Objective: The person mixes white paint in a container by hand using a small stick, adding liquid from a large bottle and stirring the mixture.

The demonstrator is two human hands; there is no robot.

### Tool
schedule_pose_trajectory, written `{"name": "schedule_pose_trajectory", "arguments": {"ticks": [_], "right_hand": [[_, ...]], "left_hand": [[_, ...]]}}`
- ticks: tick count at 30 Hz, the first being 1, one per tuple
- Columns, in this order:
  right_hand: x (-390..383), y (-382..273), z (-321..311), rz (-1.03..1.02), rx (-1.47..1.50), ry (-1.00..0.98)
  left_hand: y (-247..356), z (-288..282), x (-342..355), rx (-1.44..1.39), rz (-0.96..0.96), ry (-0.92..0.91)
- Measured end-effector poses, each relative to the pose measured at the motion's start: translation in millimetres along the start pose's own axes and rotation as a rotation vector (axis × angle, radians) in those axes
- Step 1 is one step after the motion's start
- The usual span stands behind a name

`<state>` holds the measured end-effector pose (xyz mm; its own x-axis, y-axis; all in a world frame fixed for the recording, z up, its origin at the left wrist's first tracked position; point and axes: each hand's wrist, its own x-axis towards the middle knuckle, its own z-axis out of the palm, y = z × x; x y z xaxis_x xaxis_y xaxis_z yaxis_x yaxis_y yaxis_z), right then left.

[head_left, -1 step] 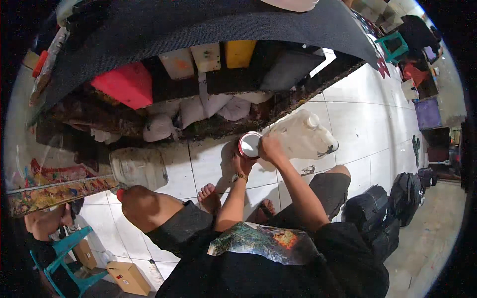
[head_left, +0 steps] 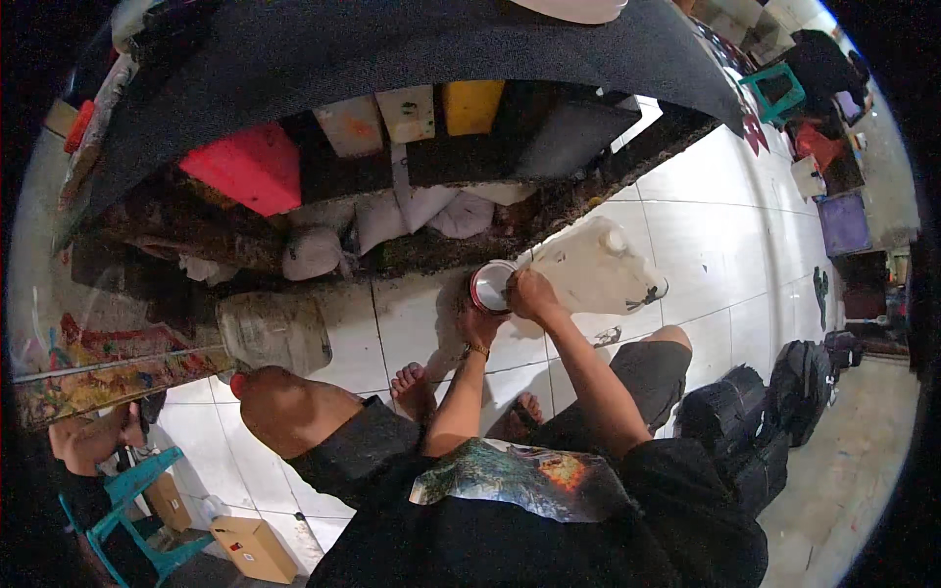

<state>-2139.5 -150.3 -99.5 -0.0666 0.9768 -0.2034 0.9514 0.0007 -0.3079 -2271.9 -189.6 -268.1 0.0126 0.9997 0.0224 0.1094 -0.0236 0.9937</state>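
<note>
A small round tin [head_left: 491,287] with a red rim and a pale, whitish-grey inside is tipped so that I look into it. My left hand [head_left: 479,320], a bracelet at its wrist, is wrapped round its near side and holds it above the tiled floor. At the tin's right edge is my right hand [head_left: 532,295], its fingers curled in over the rim. Whatever those fingers pinch, if anything, is too small and hidden to name. Just beyond the right hand lies a cloudy white plastic jerrycan [head_left: 598,257].
A dark-covered table [head_left: 412,44] spans the front, with red [head_left: 250,169], yellow [head_left: 472,106] and whitish containers and white sacks [head_left: 380,220] beneath. A clear plastic jug [head_left: 272,330] stands left. Black bags [head_left: 725,407] lie right. A teal stool [head_left: 127,500] and cardboard box [head_left: 253,549] are lower left.
My right hand has shifted slightly left, its fingers now further over the tin's rim. My left hand keeps its hold on the tin.
</note>
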Motion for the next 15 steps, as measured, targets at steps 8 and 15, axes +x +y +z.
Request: {"name": "schedule_pose_trajectory", "arguments": {"ticks": [8, 15], "right_hand": [[-23.3, -9.3, -76.6, -0.04, 0.214, 0.032], [-44.3, -55.3, -159.6, -0.057, 0.267, 0.176]], "left_hand": [[72.5, -17.4, 14.4, 0.195, -0.015, -0.052], [33.5, -20.7, 11.8, 0.208, 0.093, 0.04]]}}
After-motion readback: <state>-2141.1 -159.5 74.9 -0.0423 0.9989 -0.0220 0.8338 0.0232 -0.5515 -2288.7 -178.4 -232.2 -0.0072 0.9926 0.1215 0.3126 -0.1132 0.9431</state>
